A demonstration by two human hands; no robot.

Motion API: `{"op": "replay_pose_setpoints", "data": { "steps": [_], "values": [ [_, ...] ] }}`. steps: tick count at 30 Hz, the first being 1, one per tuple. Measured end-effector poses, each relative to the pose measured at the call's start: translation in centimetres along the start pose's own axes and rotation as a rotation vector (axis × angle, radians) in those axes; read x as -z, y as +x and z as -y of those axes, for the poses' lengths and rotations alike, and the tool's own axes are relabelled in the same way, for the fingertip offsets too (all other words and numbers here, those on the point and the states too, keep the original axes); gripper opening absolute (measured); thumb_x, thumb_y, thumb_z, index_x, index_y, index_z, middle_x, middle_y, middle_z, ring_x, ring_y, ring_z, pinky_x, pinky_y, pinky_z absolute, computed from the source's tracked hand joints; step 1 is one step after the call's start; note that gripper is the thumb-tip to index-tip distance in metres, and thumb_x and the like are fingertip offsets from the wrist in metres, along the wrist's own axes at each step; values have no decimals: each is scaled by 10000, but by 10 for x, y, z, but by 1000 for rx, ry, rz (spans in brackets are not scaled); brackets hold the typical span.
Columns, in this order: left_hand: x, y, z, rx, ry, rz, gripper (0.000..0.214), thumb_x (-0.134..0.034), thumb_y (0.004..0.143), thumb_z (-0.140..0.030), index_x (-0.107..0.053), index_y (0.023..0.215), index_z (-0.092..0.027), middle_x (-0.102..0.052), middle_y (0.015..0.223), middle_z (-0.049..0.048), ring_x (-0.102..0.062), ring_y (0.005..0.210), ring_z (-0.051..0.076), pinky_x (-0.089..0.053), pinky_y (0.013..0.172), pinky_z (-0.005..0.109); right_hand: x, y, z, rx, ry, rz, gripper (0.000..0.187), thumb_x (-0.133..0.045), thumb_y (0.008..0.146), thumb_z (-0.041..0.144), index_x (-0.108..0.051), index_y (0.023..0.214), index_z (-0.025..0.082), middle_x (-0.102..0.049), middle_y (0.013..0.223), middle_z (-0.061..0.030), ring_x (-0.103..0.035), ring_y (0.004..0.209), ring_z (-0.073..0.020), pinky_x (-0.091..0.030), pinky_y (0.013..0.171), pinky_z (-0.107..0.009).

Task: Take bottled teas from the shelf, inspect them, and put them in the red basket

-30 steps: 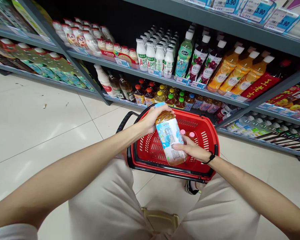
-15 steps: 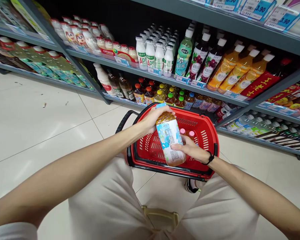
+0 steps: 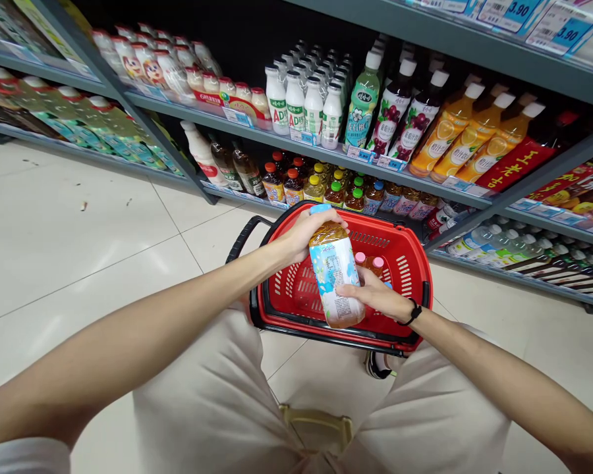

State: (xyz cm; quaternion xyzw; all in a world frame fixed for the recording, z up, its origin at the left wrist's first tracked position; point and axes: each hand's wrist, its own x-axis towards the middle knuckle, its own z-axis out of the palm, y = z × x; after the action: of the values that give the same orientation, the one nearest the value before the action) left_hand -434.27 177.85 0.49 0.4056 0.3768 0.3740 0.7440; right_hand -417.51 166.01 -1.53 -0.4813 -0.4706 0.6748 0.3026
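Both my hands hold one drink bottle (image 3: 337,273), amber inside, with a blue cap and a blue-and-white label of small print facing me. My left hand (image 3: 310,232) wraps around its neck and shoulder just below the cap. Lower down, my right hand (image 3: 374,294) grips the side near the base, thumb across the label. The bottle leans, top to the left, above a red shopping basket (image 3: 296,289). Inside that basket, pink-capped bottles (image 3: 377,263) stand behind my right hand, partly hidden by it.
Shelves ahead carry white milk-drink bottles (image 3: 294,104), grape juice bottles (image 3: 393,108) and orange juice bottles (image 3: 445,128). Small capped tea bottles (image 3: 333,195) line the bottom shelf behind the basket. The basket's black handle (image 3: 244,238) sticks out left. Below me is a tiled floor (image 3: 103,263).
The view has shifted very slightly. Both hands keep the same hold on the bottle, which stays in nearly the same place over the basket.
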Motion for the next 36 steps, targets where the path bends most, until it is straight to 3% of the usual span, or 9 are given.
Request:
{"op": "replay_pose_setpoints", "data": {
  "steps": [19,36],
  "values": [
    [-1,-2,0,11,-19,6,202,-817,630,-293,-736,726,-136,-757,836,85,-670,712,181,-551,692,323,-2,1,0,-25,0,-18,816,-946,653,569,-633,1272,138,-727,1327,-141,-695,1197,-297,-588,1031,-419],
    [2,0,3,16,29,9,188,-792,662,-295,-742,746,-134,-766,858,101,-674,735,191,-543,712,325,-1,1,-7,-23,8,-3,738,-916,694,551,-640,1244,144,-731,1312,-138,-710,1142,-275,-589,1002,-403]
  ]
}}
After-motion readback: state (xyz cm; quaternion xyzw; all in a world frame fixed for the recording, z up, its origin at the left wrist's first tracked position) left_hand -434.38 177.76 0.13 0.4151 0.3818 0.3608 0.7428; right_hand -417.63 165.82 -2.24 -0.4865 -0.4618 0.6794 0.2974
